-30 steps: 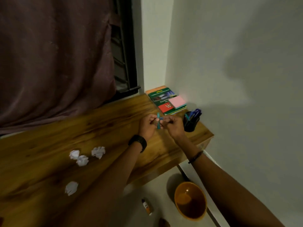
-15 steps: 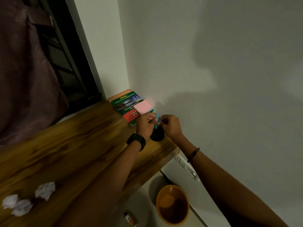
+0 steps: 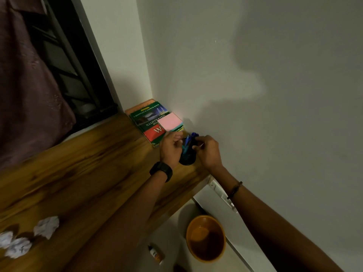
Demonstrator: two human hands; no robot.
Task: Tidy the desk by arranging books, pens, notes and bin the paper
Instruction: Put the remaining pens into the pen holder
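So the wooden desk [image 3: 82, 173] is taking up the whole lower left, running up to the corner of the grey wall [image 3: 255, 95]. A brownish curtain [image 3: 25, 95] is hanging at about 10 o'clock from the hands, next to a dark window frame [image 3: 78, 75].

Down on the floor at roughly 5 o'clock from the hands, an orange bin [image 3: 205, 239] is sitting open, with a small bottle [image 3: 155, 254] lying just to its left.

The books [image 3: 151, 122] are lying stacked in the desk corner at 11 o'clock from the hands, and a pink pad of notes [image 3: 170, 122] is resting on top of them.

The left hand [image 3: 170, 148] and right hand [image 3: 208, 151] are both crowding around a black pen holder [image 3: 187, 158] at the right end of the desk. The left fingers are pinching a teal pen [image 3: 185, 146] over the holder, where blue pens [image 3: 193, 135] are sticking up. The right fingers are curled close together at the holder's rim; can't tell if they're actually gripping anything.

Three crumpled paper balls [image 3: 47, 226] are sitting way off at 8 o'clock, well apart from the hands.
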